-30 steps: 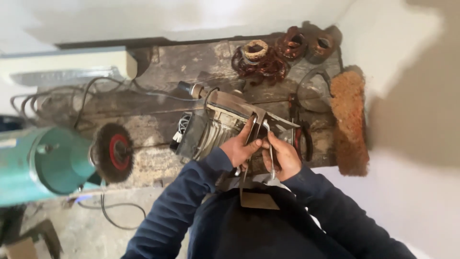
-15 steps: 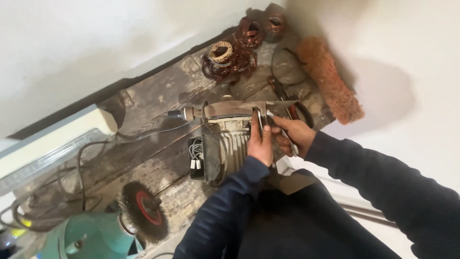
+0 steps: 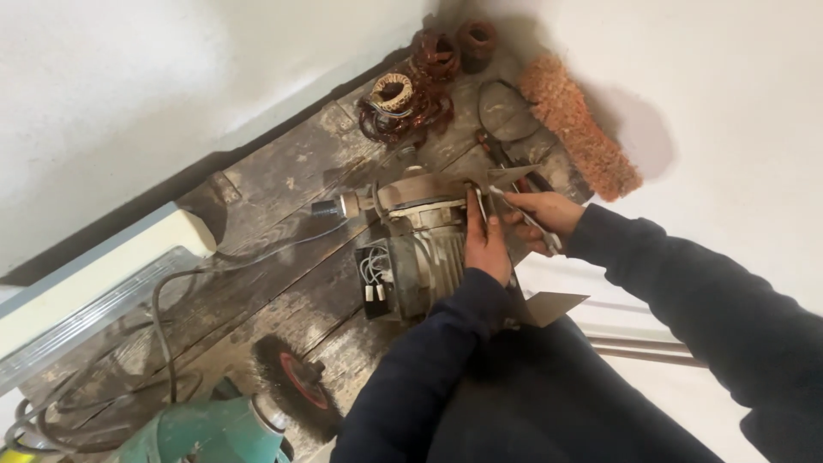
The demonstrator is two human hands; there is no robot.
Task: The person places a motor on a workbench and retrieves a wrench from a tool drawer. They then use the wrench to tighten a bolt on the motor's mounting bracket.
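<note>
A grey electric motor [image 3: 420, 249] lies on a worn wooden bench [image 3: 283, 197], its shaft pointing left and its terminal box with white wires facing me. My left hand [image 3: 486, 244] grips the motor's open right end, fingers curled over the rim. Just right of it, my right hand [image 3: 542, 219] pinches a thin pale strip [image 3: 514, 208] held against that same opening. A folded piece of grey card [image 3: 553, 306] sticks out below my left forearm.
Several copper wire coils [image 3: 403, 99] lie at the bench's far end, beside an orange fuzzy roller [image 3: 579, 129]. A teal bench grinder [image 3: 206, 433] with a wire wheel [image 3: 291, 394] stands near left. Black cables [image 3: 167, 326] loop across the bench by a white box [image 3: 103, 274].
The view has swung and tilted, so the bench now runs diagonally. Both hands stay at the motor's open end; my right hand has drawn slightly to the right with the strip.
</note>
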